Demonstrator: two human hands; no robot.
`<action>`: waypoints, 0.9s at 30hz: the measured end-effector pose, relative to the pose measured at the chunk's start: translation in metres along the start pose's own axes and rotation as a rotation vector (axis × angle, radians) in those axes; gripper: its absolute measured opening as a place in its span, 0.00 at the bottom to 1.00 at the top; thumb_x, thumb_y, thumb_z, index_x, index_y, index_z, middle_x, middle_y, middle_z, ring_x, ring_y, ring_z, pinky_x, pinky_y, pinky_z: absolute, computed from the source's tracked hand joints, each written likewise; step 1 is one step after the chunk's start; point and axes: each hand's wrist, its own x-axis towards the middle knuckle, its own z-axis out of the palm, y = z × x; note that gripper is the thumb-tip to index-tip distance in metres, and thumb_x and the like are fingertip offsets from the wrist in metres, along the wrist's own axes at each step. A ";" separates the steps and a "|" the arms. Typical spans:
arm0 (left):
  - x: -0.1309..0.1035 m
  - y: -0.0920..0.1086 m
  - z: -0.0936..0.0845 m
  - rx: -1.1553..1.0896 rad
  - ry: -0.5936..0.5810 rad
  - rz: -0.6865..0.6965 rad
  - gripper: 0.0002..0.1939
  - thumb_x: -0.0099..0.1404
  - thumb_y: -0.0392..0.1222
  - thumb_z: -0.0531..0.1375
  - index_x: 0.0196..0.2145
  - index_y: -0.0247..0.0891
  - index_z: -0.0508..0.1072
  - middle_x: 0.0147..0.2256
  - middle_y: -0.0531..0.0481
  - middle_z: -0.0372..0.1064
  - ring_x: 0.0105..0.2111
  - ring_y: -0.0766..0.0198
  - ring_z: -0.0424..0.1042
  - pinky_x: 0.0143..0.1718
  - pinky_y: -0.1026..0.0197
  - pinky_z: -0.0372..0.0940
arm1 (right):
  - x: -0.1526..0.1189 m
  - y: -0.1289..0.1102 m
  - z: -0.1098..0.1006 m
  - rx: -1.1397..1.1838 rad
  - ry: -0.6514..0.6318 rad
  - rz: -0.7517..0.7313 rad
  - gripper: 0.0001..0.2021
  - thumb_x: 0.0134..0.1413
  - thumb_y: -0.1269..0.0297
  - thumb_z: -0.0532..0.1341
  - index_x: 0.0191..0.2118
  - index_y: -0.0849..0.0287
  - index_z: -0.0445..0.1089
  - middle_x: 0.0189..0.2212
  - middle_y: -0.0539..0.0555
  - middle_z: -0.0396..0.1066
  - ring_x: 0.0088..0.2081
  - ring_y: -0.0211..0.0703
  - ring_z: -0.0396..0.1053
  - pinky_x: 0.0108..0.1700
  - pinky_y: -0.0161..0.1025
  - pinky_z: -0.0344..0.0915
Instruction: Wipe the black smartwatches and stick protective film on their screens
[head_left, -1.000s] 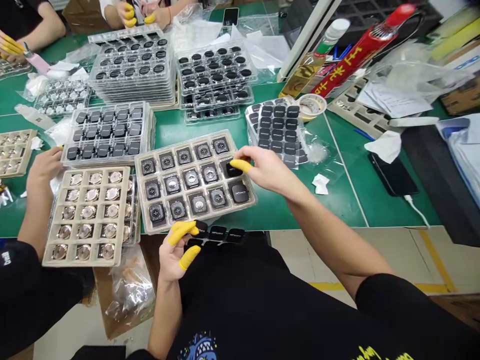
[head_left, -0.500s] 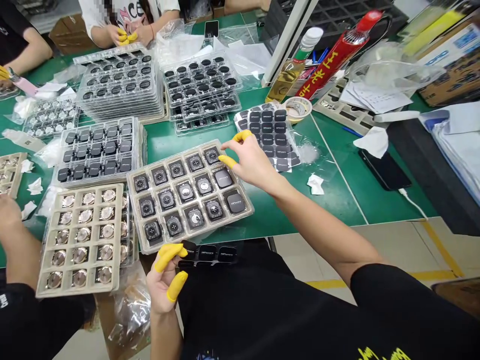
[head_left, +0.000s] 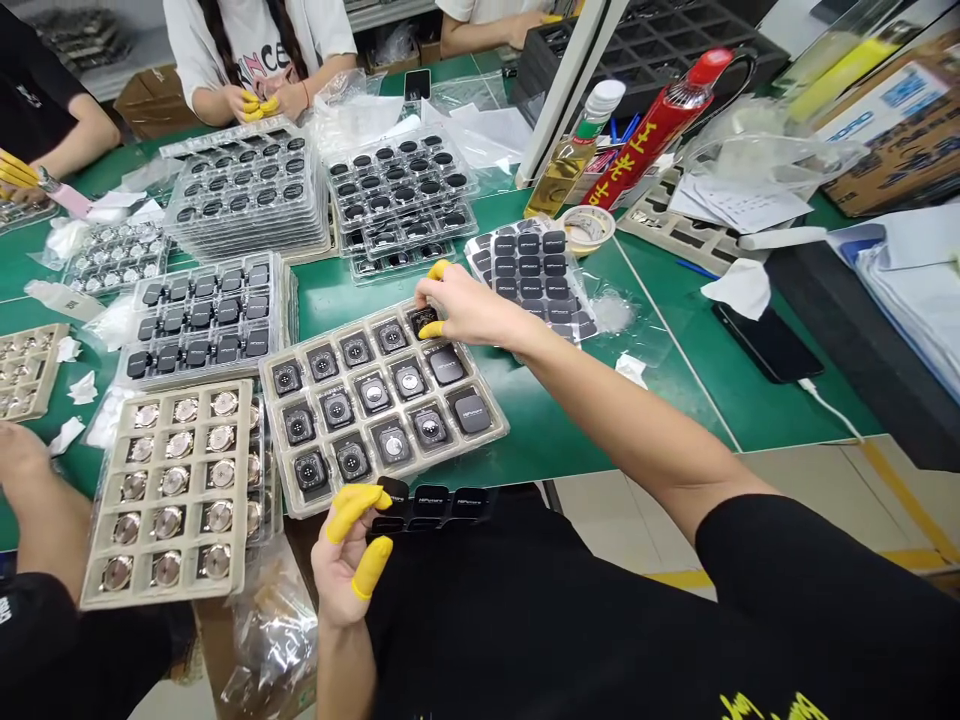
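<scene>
In the head view, the watch tray [head_left: 384, 475] is lying on the green desk [head_left: 559, 425], close in front of the person, and is holding dark square watches in rows. Most are showing round sensor backs; in its right-hand column, the middle and nearest compartments are showing plain black square faces instead.

The right hand [head_left: 469, 310] is reaching over the tray's far right corner. Its fingers, wearing yellow covers on two tips, are curving around the corner watch [head_left: 422, 318] with a gap between thumb and forefinger; whether they are pinching it, one cannot tell.

The left hand [head_left: 346, 565] is staying clear of the tray, just on its near side, and is holding a strip of black square stickers [head_left: 431, 503] by one end. Its yellow-covered fingers are pressing together on that end, while the thumb is standing apart.

Left of the tray, a second tray of gold-toned watches [head_left: 174, 482] is lying right beside it, and a clear stack of black square pieces [head_left: 199, 318] is sitting beyond that. Behind the tray, clear trays of black discs [head_left: 401, 185] are standing in a stack. Beyond its right end, sticker sheets [head_left: 531, 272] are lying near a tape roll [head_left: 587, 228]; farther right, a phone [head_left: 769, 342] is resting with a white cable attached.
</scene>
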 end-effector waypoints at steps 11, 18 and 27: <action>0.011 0.010 0.028 0.329 -0.037 0.204 0.20 0.77 0.39 0.72 0.64 0.48 0.85 0.50 0.43 0.83 0.50 0.56 0.86 0.54 0.54 0.84 | -0.147 -0.095 -0.003 0.753 0.106 -0.069 0.06 0.71 0.62 0.68 0.50 0.48 0.74 0.41 0.50 0.72 0.36 0.43 0.69 0.38 0.42 0.68; 0.008 0.012 0.045 0.680 -0.088 0.391 0.28 0.80 0.46 0.69 0.74 0.41 0.75 0.53 0.38 0.83 0.53 0.50 0.88 0.54 0.52 0.87 | -0.192 -0.127 0.050 0.908 0.007 0.131 0.09 0.69 0.62 0.71 0.50 0.52 0.74 0.41 0.49 0.74 0.32 0.39 0.67 0.33 0.39 0.66; 0.006 0.029 0.053 0.477 -0.129 0.132 0.11 0.84 0.42 0.63 0.56 0.41 0.85 0.44 0.44 0.87 0.43 0.57 0.88 0.45 0.58 0.85 | -0.196 -0.116 0.054 0.744 0.147 -0.105 0.07 0.76 0.64 0.65 0.53 0.49 0.79 0.46 0.55 0.80 0.41 0.47 0.76 0.45 0.47 0.76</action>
